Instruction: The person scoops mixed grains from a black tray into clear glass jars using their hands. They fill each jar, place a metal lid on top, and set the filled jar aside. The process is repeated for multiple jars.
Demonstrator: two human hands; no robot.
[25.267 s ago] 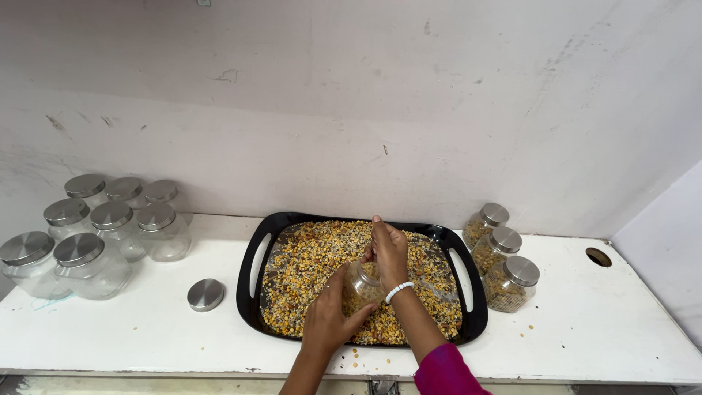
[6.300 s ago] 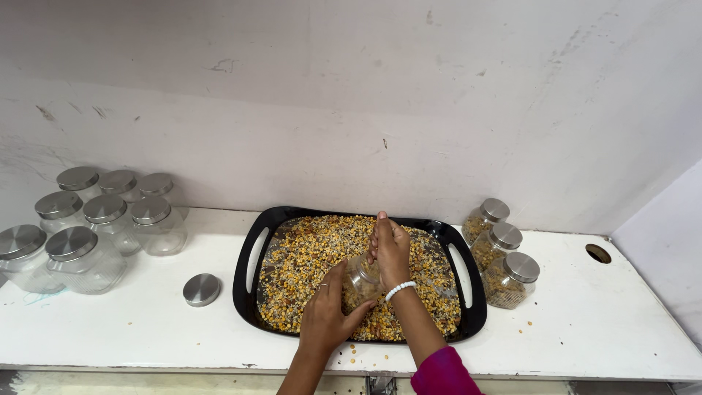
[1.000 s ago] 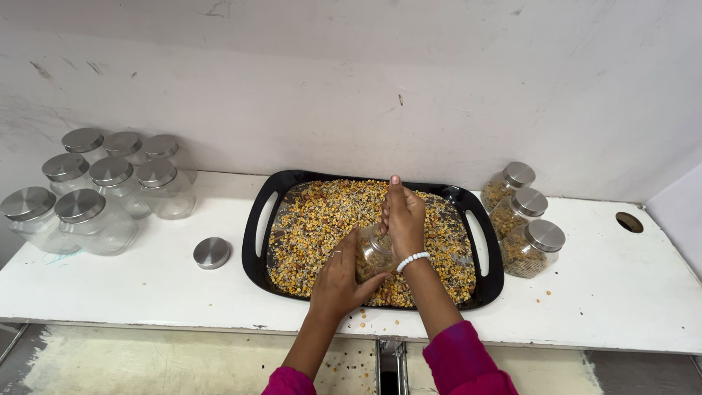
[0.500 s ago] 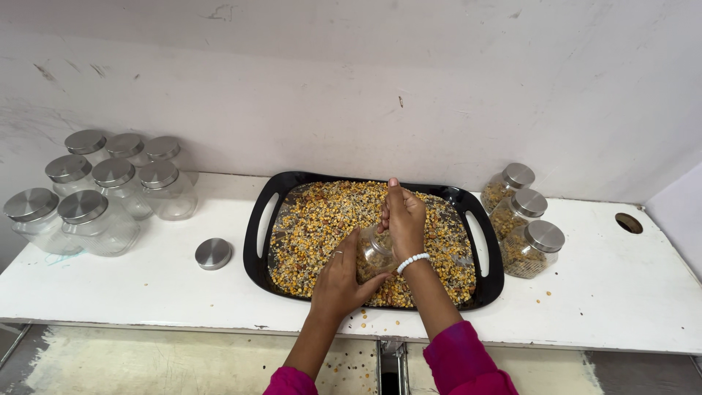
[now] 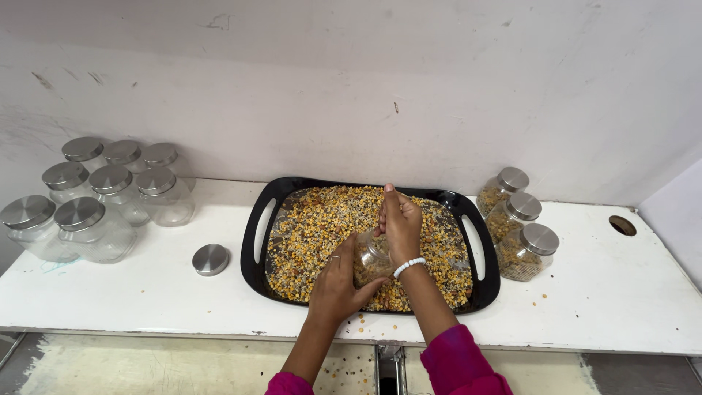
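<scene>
While the left hand (image 5: 338, 281) is wrapped around the small glass jar (image 5: 371, 257), gripping it from the near-left side, the right hand (image 5: 401, 223) sits right over the jar's mouth with its fingers bunched together. Looks like they're pinched on some grains, but I can't actually see what's between them. So the key relation: the jar is directly under and just near of the right hand, tilted so its opening faces up and a bit toward the far side. The jar hovers over the near-middle part of the black tray (image 5: 253, 269), and it's already partly filled.

The tray is glossy black plastic, rectangular with rounded corners and cut-out handles left and right, and it's covered in a loose layer of mixed grains (image 5: 314, 227), mostly yellow with some orange and dark bits. A few have spilled onto the white desk (image 5: 146, 292) near its front edge.

Left of the tray a loose round metal lid (image 5: 210, 260) lies flat on the desk. Further left is a cluster of empty clear jars (image 5: 95, 205) with brushed-metal lids. On the right, three filled jars (image 5: 521, 227) with lids on stand in a row just beside the tray.
</scene>
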